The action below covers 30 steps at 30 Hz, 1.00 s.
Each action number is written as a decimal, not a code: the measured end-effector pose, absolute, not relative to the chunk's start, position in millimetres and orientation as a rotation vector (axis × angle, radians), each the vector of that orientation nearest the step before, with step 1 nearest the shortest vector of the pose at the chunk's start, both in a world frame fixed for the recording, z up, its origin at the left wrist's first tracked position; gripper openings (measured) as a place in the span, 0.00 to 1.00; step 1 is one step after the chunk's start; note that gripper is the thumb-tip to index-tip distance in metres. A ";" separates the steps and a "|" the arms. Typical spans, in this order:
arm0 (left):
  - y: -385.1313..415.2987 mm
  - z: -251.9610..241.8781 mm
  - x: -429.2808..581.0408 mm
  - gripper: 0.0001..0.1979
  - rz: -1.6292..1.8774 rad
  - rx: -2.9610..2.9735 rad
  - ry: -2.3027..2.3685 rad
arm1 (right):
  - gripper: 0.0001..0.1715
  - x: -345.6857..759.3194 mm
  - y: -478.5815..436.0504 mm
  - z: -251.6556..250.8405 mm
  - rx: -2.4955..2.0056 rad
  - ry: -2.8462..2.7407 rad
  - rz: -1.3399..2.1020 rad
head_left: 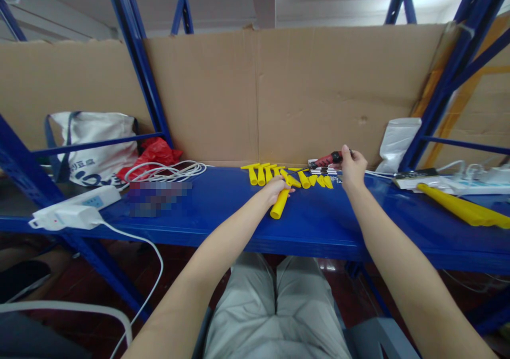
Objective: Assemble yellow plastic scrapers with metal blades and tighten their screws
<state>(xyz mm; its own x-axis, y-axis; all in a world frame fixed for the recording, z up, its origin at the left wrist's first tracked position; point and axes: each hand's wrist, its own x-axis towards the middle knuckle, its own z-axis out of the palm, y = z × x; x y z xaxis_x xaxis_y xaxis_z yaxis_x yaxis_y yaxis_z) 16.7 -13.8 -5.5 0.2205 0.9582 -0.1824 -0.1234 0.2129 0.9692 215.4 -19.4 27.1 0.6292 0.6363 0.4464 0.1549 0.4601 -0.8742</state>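
Observation:
My left hand [275,189] is closed round a yellow plastic tube [279,206], whose open round end points toward me. In my right hand [354,169] is a red and black screwdriver [326,161], gripped near the back of its handle. The thin shaft runs left and down, its tip near the part in my left hand; whether they touch I cannot tell. Behind my left hand stands a row of yellow T-shaped tube pieces [261,175]. Smaller yellow pieces [320,181] lie to the right of them, below the screwdriver.
The blue shelf [223,210] has a cardboard wall [207,93] behind it. At left are a white cloth bag [99,136], a red plastic bag [153,154], coiled white cable [171,170] and a power strip [79,207]. Long yellow pieces [466,206] lie at right, beside a white pouch [398,144].

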 end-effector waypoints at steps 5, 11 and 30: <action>-12.8 -6.3 15.6 0.25 0.980 1.089 1.066 | 0.23 213.7 -22.7 29.8 -1.038 -0.923 0.395; -11.4 -4.7 14.0 0.25 0.953 1.112 1.115 | 0.24 217.0 -28.6 34.7 -0.831 -1.016 0.579; -12.1 -0.6 13.6 0.17 0.982 1.131 1.148 | 0.23 223.9 -26.1 34.5 -0.790 -0.972 0.672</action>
<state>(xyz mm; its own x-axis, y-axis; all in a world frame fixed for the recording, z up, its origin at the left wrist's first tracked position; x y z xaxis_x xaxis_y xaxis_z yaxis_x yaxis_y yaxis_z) 13.6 -12.1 -0.6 0.1601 0.9725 -0.1693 -0.0165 0.1741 0.9846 223.9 -26.1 34.5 0.4116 0.7911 0.4525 -0.1442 0.5468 -0.8248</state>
